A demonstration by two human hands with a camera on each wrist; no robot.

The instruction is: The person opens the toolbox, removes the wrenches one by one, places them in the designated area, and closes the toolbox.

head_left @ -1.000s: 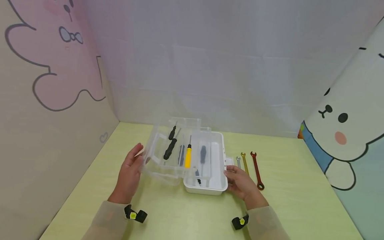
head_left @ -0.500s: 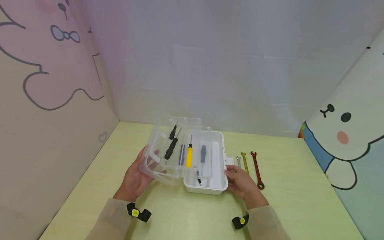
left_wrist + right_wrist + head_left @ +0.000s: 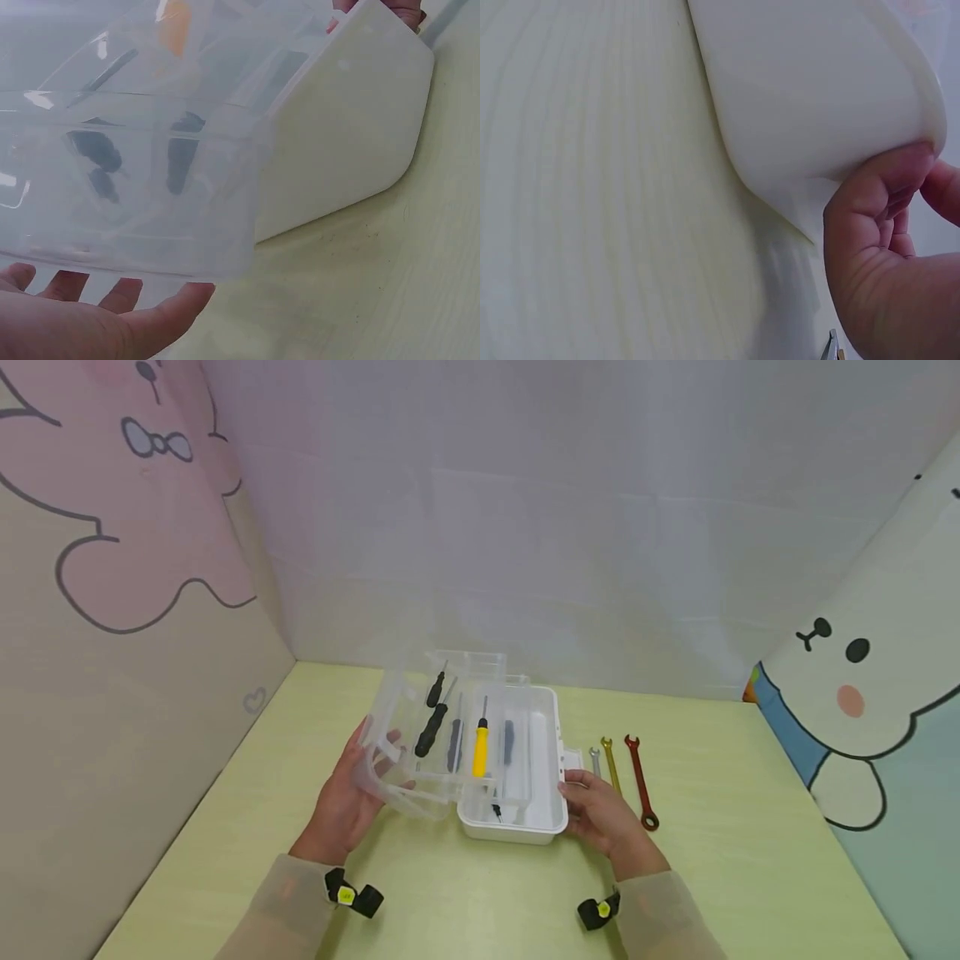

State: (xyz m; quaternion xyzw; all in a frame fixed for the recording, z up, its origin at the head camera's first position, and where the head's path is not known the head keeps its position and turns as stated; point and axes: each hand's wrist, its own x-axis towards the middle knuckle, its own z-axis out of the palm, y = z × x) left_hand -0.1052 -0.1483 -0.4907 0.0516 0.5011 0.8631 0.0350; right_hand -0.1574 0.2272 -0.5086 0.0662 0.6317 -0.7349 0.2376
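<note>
A white toolbox [image 3: 517,836] sits on the table with its clear lid [image 3: 397,795] swung out to the left. On the clear plastic lie a yellow screwdriver [image 3: 480,747] and black-handled screwdrivers [image 3: 431,729]. A dark-handled screwdriver [image 3: 509,743] shows through the plastic, over the white base. My left hand [image 3: 341,810] supports the lid from below at its left side; its fairly straight fingers [image 3: 169,315] sit under the lid's edge in the left wrist view. My right hand [image 3: 607,818] grips the toolbox's right wall near the front corner, thumb and fingers at the rim.
Right of the toolbox lie a red wrench [image 3: 640,781], a gold wrench [image 3: 612,764] and a silver wrench [image 3: 595,760]. A white latch [image 3: 573,759] sticks out from the box's right side. Printed cloth walls stand behind and at both sides of the table.
My left hand has moved right, from beside the lid to under it. The yellow screwdriver and black ones have shifted slightly right. My right hand stays on the box.
</note>
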